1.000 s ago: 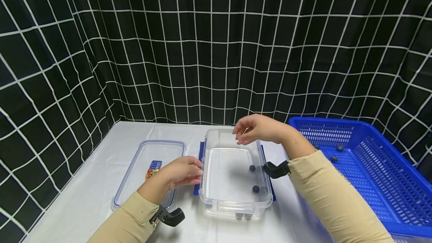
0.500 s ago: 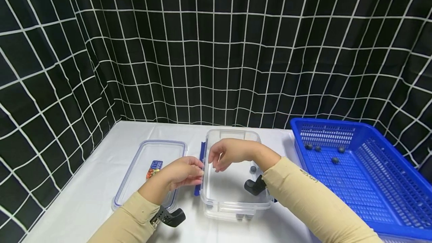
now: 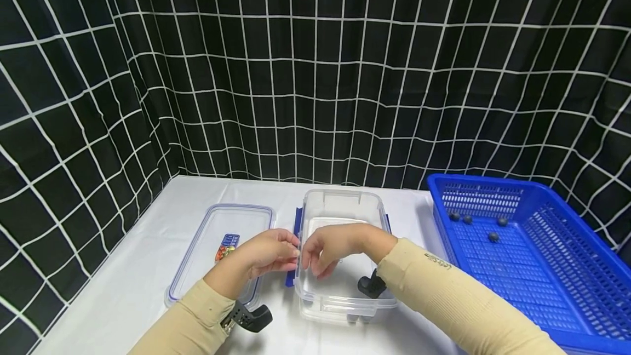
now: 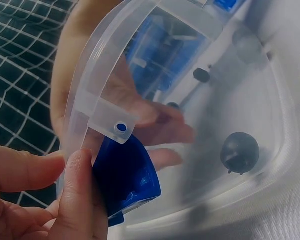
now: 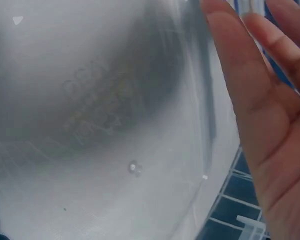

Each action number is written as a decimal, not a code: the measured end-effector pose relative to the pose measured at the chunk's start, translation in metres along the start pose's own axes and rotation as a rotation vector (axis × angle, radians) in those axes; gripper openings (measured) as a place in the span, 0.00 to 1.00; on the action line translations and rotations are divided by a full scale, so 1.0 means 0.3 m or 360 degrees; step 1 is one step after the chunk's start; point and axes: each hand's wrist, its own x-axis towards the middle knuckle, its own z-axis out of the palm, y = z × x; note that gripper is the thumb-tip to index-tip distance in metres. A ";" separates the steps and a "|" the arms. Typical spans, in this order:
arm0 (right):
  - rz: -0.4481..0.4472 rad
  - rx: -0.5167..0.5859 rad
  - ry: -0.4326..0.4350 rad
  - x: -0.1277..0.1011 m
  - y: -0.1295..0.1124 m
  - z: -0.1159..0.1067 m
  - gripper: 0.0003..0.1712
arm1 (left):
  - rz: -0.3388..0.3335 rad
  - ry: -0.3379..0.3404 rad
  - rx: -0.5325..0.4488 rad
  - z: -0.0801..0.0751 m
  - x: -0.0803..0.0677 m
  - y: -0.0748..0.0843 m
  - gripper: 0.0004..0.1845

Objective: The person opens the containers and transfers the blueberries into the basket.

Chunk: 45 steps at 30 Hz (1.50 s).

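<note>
Left hand (image 3: 268,256) pinches the blue clip (image 4: 125,175) on the left wall of the box (image 3: 345,201), thumb and fingers pressed on it. Right hand (image 3: 330,245) reaches down inside the box by that same wall, fingers loosely spread, nothing visibly held; the right wrist view shows only flat fingers against clear plastic. One dark ball (image 4: 239,151) lies on the box floor; any others are hidden by the forearm. Lid (image 3: 222,248) lies flat just left of the box, off. Basket (image 3: 581,289), right of the box, holds four balls (image 3: 493,237) near its far end. Judged: the move of balls from basket to box looks partly done, with four left to move and the lid not yet on.
</note>
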 end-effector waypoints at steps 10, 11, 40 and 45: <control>0.0133 -0.0056 -0.0287 0.014 0.028 0.018 0.17 | -0.0008 0.0020 0.0025 0.004 -0.006 0.010 0.10; 0.0132 -0.0073 -0.0306 0.017 0.030 0.020 0.17 | -0.0010 0.0021 0.0024 0.004 -0.007 0.010 0.10; 0.0105 0.0006 -0.0679 0.028 0.017 0.037 0.16 | -0.0009 0.0019 0.0034 0.006 -0.014 0.020 0.11; 0.0129 -0.0005 -0.0681 0.023 0.016 0.038 0.16 | -0.0006 0.0016 0.0036 0.008 -0.010 0.018 0.10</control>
